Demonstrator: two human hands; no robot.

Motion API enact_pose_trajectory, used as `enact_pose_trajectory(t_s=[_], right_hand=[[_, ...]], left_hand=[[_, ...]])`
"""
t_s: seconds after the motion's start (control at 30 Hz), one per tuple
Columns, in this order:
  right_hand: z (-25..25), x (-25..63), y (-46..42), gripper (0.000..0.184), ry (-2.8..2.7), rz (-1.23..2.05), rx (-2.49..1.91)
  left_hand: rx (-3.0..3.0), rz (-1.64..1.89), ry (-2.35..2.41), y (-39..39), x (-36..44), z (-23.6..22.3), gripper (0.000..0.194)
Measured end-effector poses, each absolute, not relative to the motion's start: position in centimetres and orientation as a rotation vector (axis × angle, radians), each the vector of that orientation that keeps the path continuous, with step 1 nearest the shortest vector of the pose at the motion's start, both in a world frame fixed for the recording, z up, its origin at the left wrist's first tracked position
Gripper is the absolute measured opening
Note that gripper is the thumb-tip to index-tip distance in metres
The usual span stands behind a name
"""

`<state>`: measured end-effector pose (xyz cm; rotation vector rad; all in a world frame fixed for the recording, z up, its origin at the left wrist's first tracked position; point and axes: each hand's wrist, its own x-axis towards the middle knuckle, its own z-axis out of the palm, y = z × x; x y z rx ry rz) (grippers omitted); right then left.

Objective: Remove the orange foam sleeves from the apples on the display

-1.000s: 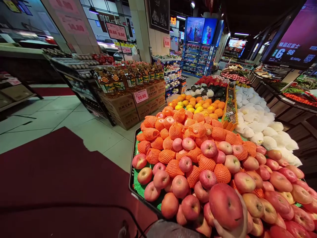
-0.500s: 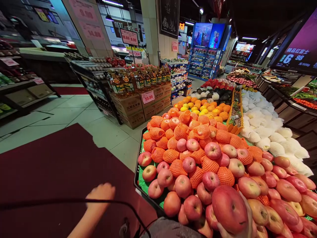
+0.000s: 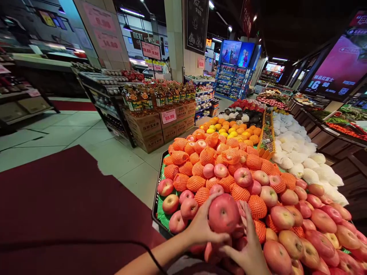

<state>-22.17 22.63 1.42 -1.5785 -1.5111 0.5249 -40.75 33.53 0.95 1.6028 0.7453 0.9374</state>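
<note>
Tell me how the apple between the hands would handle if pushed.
The apple would probably roll, its sides being rounded. Its bare, smooth-looking skin could make it slightly slippery. The full, unsagging outline suggests it is stiff rather than soft.

The left hand [image 3: 202, 229] holds a red apple [image 3: 223, 212] above the heaped fruit [image 3: 257, 206], the right hand [image 3: 249, 248] beside it.

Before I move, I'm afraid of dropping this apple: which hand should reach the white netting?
Likely the right hand: it's nearer the white netting, while the left hand curls around the apple.
</note>
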Motion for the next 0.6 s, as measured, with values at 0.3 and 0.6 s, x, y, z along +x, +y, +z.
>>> enact_pose_trajectory(t_s=[0.3, 0.6], right_hand=[[4.2, -16.2, 24.3, 0.092, -1.382, 0.289, -1.746], [7.2, -16.1, 26.2, 0.080, -1.278, 0.127, -1.720]], left_hand=[[1.702, 1.214, 1.463, 47.6, -46.9, -1.2, 0.090], [1.848, 0.959, 1.666, 49.9, -50.8, -6.2, 0.086]])
